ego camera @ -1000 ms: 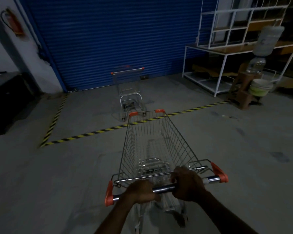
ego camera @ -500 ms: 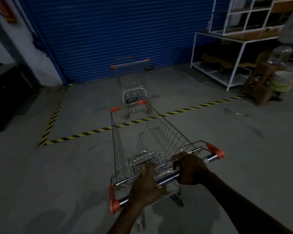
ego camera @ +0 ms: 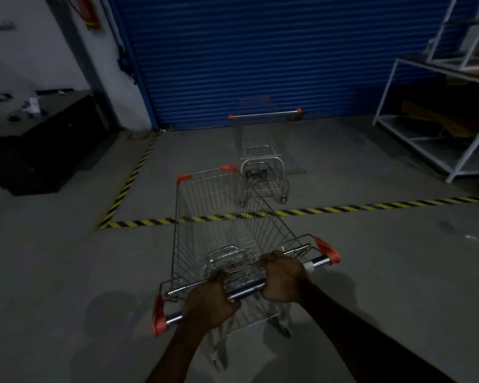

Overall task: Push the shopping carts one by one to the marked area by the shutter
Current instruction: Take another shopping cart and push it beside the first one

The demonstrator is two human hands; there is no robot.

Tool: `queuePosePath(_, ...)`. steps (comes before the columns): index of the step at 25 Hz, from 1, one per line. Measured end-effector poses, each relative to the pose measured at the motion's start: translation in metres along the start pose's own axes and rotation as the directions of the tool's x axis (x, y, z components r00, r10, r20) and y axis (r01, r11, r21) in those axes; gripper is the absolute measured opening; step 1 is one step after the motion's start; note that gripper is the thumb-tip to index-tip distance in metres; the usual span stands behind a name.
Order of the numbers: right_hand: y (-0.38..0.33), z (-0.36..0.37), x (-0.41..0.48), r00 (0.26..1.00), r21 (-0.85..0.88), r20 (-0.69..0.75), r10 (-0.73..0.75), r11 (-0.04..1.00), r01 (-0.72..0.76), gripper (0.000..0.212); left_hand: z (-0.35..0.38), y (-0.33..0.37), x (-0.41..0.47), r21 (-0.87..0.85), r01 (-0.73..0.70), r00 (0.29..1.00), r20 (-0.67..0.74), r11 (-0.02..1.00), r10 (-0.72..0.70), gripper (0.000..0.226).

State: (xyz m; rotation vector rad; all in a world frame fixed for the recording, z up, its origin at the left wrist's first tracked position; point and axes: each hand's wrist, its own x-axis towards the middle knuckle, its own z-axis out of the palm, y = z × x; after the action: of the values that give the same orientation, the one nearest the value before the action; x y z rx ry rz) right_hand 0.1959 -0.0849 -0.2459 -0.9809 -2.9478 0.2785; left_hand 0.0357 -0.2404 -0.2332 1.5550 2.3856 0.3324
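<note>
My left hand [ego camera: 209, 305] and right hand [ego camera: 284, 277], fingers wrapped round cart handle [ego camera: 246, 291]; basket front over striped floor line [ego camera: 371, 208]; 2nd cart [ego camera: 263, 150] by blue shutter [ego camera: 260, 51]

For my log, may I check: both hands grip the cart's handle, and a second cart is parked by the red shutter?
Nearly: the head view shows the shutter is blue, not red. Both the left hand and right hand grip the cart's handle, and a second cart is parked by it.

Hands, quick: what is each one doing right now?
Left hand: closed around the shopping cart handle, near its left end.
Right hand: closed around the same handle, toward its right end.
</note>
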Motion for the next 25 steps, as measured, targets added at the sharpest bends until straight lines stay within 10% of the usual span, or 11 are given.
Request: queuePosePath(25,-0.010,0.003,0.580,0.991,-0.155,-0.003,0.135,0.979,-0.134,0.035,-0.168,-0.289,0.497,0.125,-0.086,0.995,0.061,0.988,0.079,0.066)
